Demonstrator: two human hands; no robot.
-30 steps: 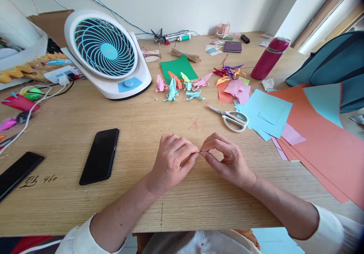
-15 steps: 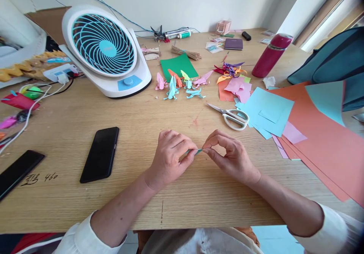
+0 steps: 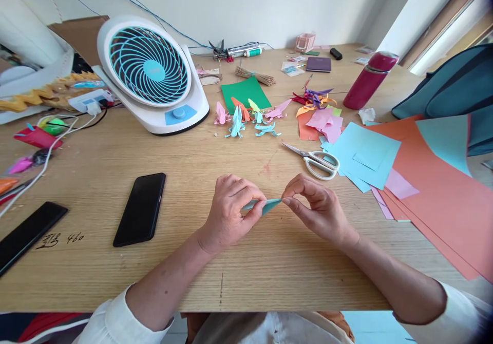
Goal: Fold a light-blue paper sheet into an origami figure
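Observation:
Between my hands is a small folded piece of light blue paper [image 3: 271, 206], narrowing to a point on its right. My left hand [image 3: 234, 208] pinches its body between thumb and fingers and covers part of it. At the pointed tip, the thumb and forefinger of my right hand [image 3: 316, 208] are closed on the paper. Both hands are held just over the wooden table [image 3: 192, 164]. Beyond them stand several folded paper figures, among them a light blue one [image 3: 235, 123] and an orange one [image 3: 241, 109]. White-handled scissors [image 3: 321, 164] lie past my right hand.
A white fan [image 3: 154, 77] stands back left, with a black phone [image 3: 140, 209] nearer me. On the right are blue paper sheets [image 3: 365, 149], large orange sheets [image 3: 442, 205] and a dark red flask [image 3: 370, 81]. A green sheet [image 3: 250, 92] lies behind the figures.
My right hand has moved slightly right, away from the left, and more of the blue paper shows between them. The whole view has shifted a little.

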